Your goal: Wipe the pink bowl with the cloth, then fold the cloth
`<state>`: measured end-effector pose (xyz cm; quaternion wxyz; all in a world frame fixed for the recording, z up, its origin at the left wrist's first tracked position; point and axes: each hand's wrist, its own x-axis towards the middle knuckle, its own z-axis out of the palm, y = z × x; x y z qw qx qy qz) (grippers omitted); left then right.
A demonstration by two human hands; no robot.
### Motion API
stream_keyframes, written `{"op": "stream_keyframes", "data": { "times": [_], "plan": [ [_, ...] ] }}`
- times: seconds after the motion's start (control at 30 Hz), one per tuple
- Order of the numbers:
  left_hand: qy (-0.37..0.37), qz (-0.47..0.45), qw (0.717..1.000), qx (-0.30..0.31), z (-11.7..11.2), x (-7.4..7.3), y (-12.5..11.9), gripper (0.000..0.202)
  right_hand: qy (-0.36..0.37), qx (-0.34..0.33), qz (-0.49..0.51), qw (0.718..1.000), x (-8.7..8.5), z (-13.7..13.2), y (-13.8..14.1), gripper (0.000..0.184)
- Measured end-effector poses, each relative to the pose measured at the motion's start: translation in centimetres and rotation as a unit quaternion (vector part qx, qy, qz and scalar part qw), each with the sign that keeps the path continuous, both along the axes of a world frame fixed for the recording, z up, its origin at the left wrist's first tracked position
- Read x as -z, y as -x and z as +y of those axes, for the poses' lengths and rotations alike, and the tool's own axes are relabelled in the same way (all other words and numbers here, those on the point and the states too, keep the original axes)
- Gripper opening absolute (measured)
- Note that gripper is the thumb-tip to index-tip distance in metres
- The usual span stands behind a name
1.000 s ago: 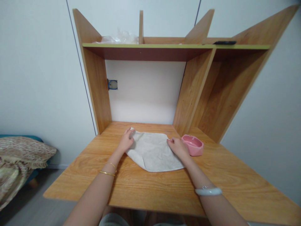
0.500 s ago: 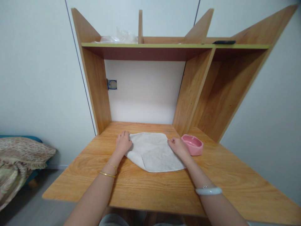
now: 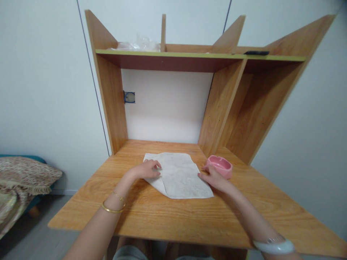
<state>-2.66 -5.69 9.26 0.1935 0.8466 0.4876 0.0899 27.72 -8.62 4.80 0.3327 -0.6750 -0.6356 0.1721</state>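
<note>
A pale grey-white cloth (image 3: 181, 178) lies spread on the wooden desk, its lower left side folded over. My left hand (image 3: 148, 169) rests over the cloth's left part, palm down, with the fingers loosely bent and apart; nothing shows in them. At the cloth's right edge is my right hand (image 3: 213, 177), thumb and fingers apart, the fingertips at or just above the fabric. Right behind that hand stands a pink angular bowl (image 3: 225, 167), partly covered by it.
The desk (image 3: 173, 220) carries a wooden hutch (image 3: 187, 62). On its upper shelf are a clear plastic bag (image 3: 141, 44) and a dark flat object (image 3: 256, 53). An uncovered wall box (image 3: 129, 97) shows blue wire. A patterned blanket (image 3: 24, 177) drapes at the left.
My left hand has left the cloth's upper left corner and come inward and nearer. My right hand has loosened from the upper right corner and moved slightly right and nearer along the edge.
</note>
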Motion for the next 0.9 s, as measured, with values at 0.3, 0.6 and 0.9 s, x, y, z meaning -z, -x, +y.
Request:
{"op": "stream_keyframes", "data": {
  "times": [0.3, 0.6, 0.9],
  "plan": [
    [0.045, -0.010, 0.999, 0.001, -1.8, 1.1, 2.4, 0.040, 0.181, -0.129, 0.192, 0.956, -0.8, -5.5, 0.0, 0.059],
    [0.076, -0.027, 0.996, 0.027, -2.6, -0.5, 3.7, 0.024, 0.165, -0.125, 0.257, 0.944, -1.4, -6.8, 0.0, 0.039],
    [0.130, -0.055, 0.989, 0.051, -6.3, -3.4, 4.8, 0.020, 0.203, -0.179, 0.223, 0.936, -4.8, -10.1, -1.2, 0.037]
  ]
}}
